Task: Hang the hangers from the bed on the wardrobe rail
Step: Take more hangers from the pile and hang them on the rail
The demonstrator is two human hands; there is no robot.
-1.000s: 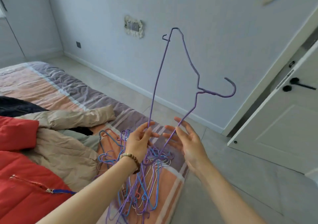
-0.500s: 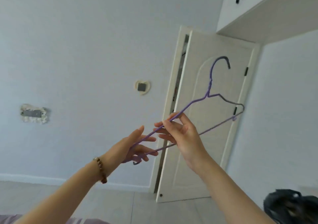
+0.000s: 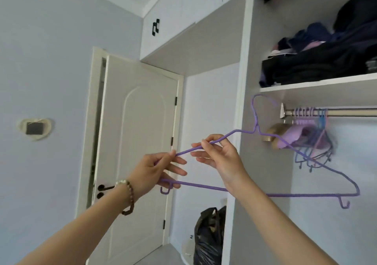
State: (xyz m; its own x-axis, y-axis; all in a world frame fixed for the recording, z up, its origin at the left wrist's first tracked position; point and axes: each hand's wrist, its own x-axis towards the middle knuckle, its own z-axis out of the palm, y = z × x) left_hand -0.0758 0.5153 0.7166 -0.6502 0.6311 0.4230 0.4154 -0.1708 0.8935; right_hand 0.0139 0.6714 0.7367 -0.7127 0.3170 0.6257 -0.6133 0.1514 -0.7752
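Right hand [image 3: 222,158] pinches the purple hanger [image 3: 285,195] by its sloped arm, and left hand [image 3: 155,171] pinches the corner farthest from the wardrobe. Two-point hold, likely to steady the aim. Hook upright, just short of the wardrobe rail [image 3: 346,113], not yet on.

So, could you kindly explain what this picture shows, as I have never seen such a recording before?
No machine here: a person wears a camera on the head, so you look along their arms. The left hand and right hand both hold one thin purple wire hanger, held up toward an open white wardrobe. Its hook is not yet on the silver metal rail, where a bunch of purple and blue hangers already hangs. Dark folded clothes lie on the shelf above.
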